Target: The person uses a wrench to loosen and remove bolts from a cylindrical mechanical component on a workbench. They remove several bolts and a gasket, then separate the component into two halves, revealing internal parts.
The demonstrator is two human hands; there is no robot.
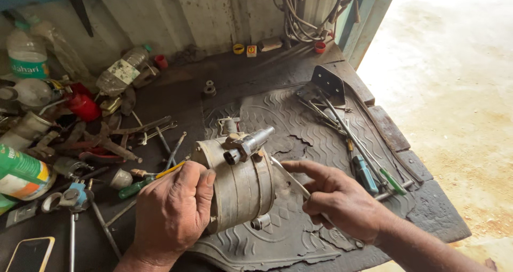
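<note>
The left hand (171, 210) wraps its palm and fingers around the near end of the metal drum (238, 184), holding it firmly on its side on the rubber mat (315, 128). The right hand (339, 200) pinches a thin metal rod (291, 178) between thumb and fingers, its tip resting against the drum's right rim, just below the small cylinder (248, 144) that sits on top.

To do this well, the holding hand probably needs to keep the drum from rolling, since its round side lies on the ribbed mat and a push from the rod could turn it. The rod looks best kept at a shallow angle and close to the rim, so the tip does not skid off the curved metal toward the left fingers. Small, steady pressure seems wiser than a hard shove.

Screwdrivers (374, 176) lie just right of the working hand, within easy reach. Wrenches and pliers (115, 141) crowd the left of the bench, near plastic bottles (26, 50), and a phone (29, 253) lies at the near left corner.
</note>
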